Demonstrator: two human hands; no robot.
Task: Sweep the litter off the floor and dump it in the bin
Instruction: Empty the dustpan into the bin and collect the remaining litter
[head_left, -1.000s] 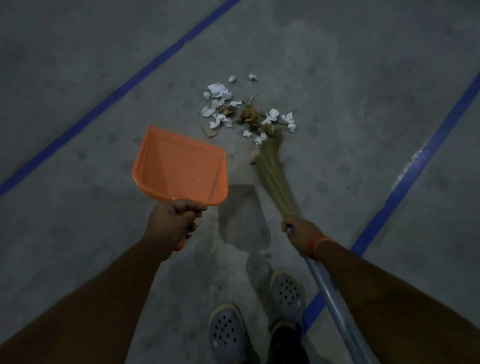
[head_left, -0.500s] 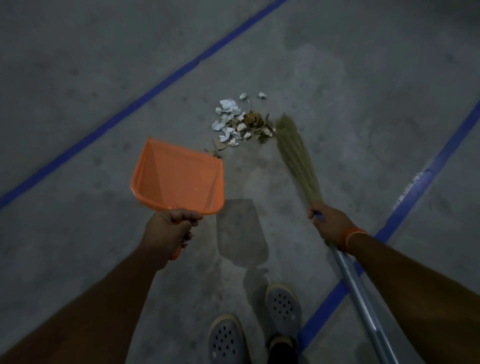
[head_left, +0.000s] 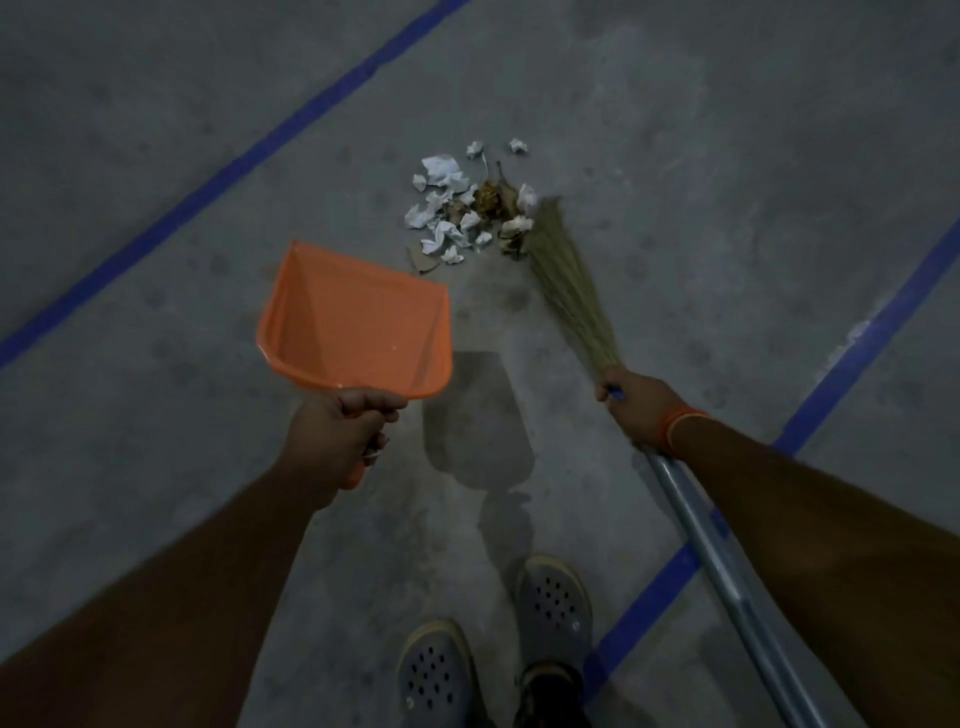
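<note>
A small heap of litter (head_left: 467, 208), crumpled white paper and brown dry leaves, lies on the grey concrete floor ahead of me. My left hand (head_left: 340, 434) grips the handle of an orange dustpan (head_left: 358, 332), held above the floor with its mouth toward the heap; its shadow falls below it. My right hand (head_left: 641, 410) holds a straw broom (head_left: 569, 291) by its metal handle, the bristle tips touching the right edge of the heap. No bin is in view.
Blue tape lines (head_left: 249, 156) run diagonally across the floor on the left and on the right (head_left: 852, 343). My two grey perforated clogs (head_left: 553, 608) stand at the bottom centre. A flat brown scrap (head_left: 423, 262) lies just off the heap's near side.
The broom swung out to the right of the heap and now rests against its right edge. The litter sits more tightly gathered than a second ago. The dustpan barely moved.
</note>
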